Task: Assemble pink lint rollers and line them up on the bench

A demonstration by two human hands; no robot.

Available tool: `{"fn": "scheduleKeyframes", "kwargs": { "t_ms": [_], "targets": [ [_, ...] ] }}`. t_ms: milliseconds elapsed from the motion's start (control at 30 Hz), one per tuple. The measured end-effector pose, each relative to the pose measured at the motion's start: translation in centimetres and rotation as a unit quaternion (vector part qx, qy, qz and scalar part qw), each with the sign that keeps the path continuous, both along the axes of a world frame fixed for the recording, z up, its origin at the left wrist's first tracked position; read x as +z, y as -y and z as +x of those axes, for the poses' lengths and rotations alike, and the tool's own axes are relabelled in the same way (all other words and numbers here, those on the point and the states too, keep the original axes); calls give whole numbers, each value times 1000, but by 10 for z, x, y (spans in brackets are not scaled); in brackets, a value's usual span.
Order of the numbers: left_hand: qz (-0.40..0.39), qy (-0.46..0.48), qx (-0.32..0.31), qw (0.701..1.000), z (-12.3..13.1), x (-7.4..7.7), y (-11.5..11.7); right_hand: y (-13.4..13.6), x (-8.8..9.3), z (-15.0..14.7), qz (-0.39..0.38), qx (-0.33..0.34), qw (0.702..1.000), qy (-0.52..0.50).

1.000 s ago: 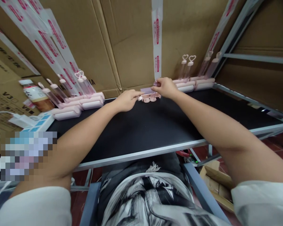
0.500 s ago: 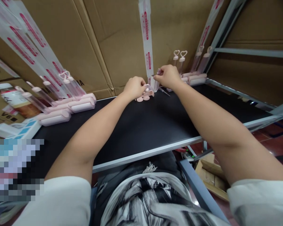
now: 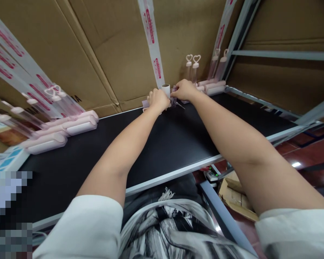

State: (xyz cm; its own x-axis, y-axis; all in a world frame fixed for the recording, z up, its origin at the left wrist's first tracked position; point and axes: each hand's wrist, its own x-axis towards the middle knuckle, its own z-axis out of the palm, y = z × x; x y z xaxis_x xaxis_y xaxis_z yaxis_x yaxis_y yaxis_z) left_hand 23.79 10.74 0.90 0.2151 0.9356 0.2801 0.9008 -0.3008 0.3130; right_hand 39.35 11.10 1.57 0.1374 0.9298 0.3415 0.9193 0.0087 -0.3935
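My left hand point(image 3: 158, 100) is at the table's far edge with its fingers curled down, and whatever they hold is hidden. Partly behind it are small pink pieces point(image 3: 145, 104). An upright white tube with a dark opening point(image 3: 165, 89) stands between my hands. My right hand point(image 3: 185, 90) has its fingers pinched together beside a clear purplish piece point(image 3: 174, 95); the exact contact is too small to make out. A thin metal tool point(image 3: 180, 105) lies on the black table point(image 3: 172, 140) just below that hand.
Pink holders point(image 3: 81, 122) with clear tubes and heart-shaped tops line the left side. More heart-topped tubes point(image 3: 196, 70) stand at the back right. Taped cardboard point(image 3: 118, 46) rises behind the table. A metal frame point(image 3: 270, 54) borders the right. An open carton point(image 3: 236, 198) sits below.
My left hand has moved right, from above the pink pieces to beside the white tube, its fingers now turned away. My right hand has lowered slightly. The whole view has shifted.
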Motion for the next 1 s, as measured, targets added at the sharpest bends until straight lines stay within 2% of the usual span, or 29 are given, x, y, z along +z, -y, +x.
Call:
{"fn": "scheduleKeyframes", "kwargs": {
  "t_ms": [267,533,667,833,1000],
  "targets": [
    [37,-66,56,996,16,-7,3,6,-2,-3,-22,20,997,-65],
    [16,-28,14,999,7,-10,-2,-6,-13,-4,25,38,997,-56],
    [10,-12,10,1000,5,-5,-1,-6,-14,-3,17,40,997,-61],
    [9,27,3,1000,2,7,6,0,-12,-4,6,38,994,-98],
    [63,50,2,997,-26,17,21,-4,-15,4,18,34,990,-134]
  ]
}}
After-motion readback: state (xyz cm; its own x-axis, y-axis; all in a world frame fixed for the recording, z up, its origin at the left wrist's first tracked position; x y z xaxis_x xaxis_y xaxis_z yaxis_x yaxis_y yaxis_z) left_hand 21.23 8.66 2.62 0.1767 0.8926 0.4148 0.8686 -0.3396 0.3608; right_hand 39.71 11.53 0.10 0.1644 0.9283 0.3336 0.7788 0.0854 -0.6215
